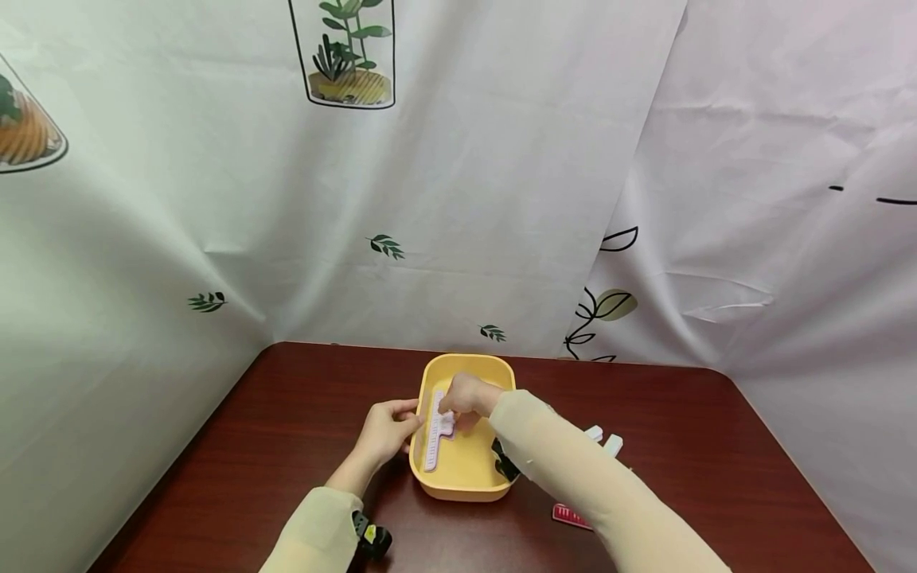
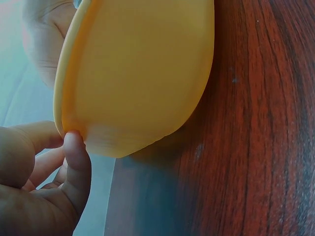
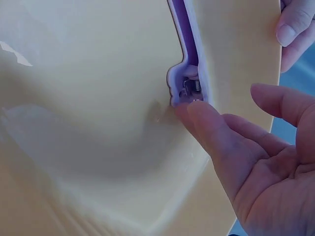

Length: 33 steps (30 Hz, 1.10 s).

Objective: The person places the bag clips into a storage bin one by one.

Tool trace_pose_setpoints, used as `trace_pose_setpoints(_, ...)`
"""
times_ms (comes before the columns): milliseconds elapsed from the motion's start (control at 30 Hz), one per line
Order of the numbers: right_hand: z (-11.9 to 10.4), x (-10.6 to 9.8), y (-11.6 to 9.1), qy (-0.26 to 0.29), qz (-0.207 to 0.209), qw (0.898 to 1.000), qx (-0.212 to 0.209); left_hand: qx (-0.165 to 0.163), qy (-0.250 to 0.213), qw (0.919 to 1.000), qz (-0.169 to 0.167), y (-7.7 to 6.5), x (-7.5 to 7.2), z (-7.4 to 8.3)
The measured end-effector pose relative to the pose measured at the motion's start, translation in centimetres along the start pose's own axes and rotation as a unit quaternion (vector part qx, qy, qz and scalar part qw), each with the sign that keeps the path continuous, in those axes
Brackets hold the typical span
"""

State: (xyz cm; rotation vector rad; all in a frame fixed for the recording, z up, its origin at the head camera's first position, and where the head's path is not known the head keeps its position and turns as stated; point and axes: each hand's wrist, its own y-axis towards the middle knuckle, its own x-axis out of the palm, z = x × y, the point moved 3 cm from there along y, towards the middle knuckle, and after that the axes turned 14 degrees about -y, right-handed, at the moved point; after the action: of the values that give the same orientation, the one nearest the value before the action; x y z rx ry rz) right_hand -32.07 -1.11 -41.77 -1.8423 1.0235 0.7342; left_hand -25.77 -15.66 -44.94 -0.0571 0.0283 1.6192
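Note:
A yellow plastic tray (image 1: 469, 480) with rounded corners and raised walls stands on the table. My left hand (image 1: 385, 431) pinches its left rim between thumb and finger, which the left wrist view shows up close. Inside the tray is a light purple bag clip (image 1: 433, 442), its long bar marked like a ruler along the left wall. My right hand (image 1: 469, 396) reaches over the tray and pinches the clip's short handle between thumb and finger. In the right wrist view, a small metal spring shows in the clip (image 3: 188, 81) just above the fingertips.
To the right of the tray, a red clip (image 1: 571, 516) with white marks lies partly hidden under my right sleeve. Two white pieces (image 1: 612, 444) stick out beyond that forearm. A white printed cloth (image 1: 458, 199) hangs behind the dark red wood table (image 1: 315, 469).

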Motion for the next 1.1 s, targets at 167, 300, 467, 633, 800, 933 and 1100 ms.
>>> trace_pose_setpoints(167, 0.1, -0.4, 0.0, 0.011, -0.003, 1.000, -0.001, -0.003, 0.000, 1.0000, -0.001, 0.0, 0.0, 0.0)
trace_pose_setpoints(300, 0.2, -0.6, 0.1, 0.033, -0.005, 0.999, -0.010, -0.007, 0.002, 1.0000, -0.001, 0.0, 0.0, 0.2)
trace_pose_setpoints(467, 0.3, -0.9, -0.5, 0.050, 0.001, 0.999, -0.015, -0.007, 0.002, 1.0000, -0.002, 0.0, 0.0, 0.2)
trace_pose_setpoints(633, 0.4, -0.8, -1.1, 0.052, 0.006, 0.998, -0.024, -0.011, 0.007, 0.9999, 0.001, 0.0, 0.0, 0.1)
trace_pose_setpoints(800, 0.3, -0.7, -1.5, 0.056, 0.006, 0.998, -0.033, -0.013, 0.010, 0.9999, 0.001, -0.2, -0.1, 0.0)
trace_pose_setpoints(933, 0.1, -0.6, -1.7, 0.051, 0.009, 0.998, -0.039, -0.015, 0.008, 0.9999, 0.002, -0.3, -0.1, 0.0)
trace_pose_setpoints(1100, 0.0, -0.7, -1.9, 0.043, 0.013, 0.998, -0.040, -0.011, 0.005, 0.9999, 0.000, -0.3, 0.0, 0.1)
